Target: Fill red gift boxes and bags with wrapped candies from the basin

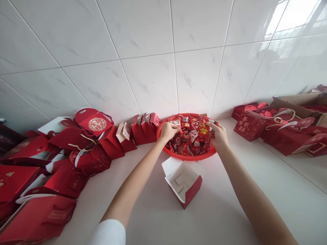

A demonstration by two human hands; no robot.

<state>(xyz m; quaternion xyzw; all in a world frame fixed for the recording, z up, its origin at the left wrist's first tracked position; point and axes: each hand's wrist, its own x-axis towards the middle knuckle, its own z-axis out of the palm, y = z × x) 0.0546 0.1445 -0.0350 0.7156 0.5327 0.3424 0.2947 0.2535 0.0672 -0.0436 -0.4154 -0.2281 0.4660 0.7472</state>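
A round red plastic basin [190,158] full of wrapped candies [187,148] stands against the tiled wall. Over its left side, my left hand [169,131] is closed, thumb and fingertips pinching a small red wrapped candy. At the right side of the basin, my right hand [219,135] grips a red packet [202,128] with yellow characters; the packet faces me above the other candies. In front of the basin sits an open red gift box [193,190], white inside, with its flap raised and no candies visible in it.
Several red gift boxes [93,161] crowd the left side, some with rope handles. A row of small open boxes [139,131] lines the wall. More red boxes [274,127] and a brown carton [288,103] stand at the right on the white countertop [153,217].
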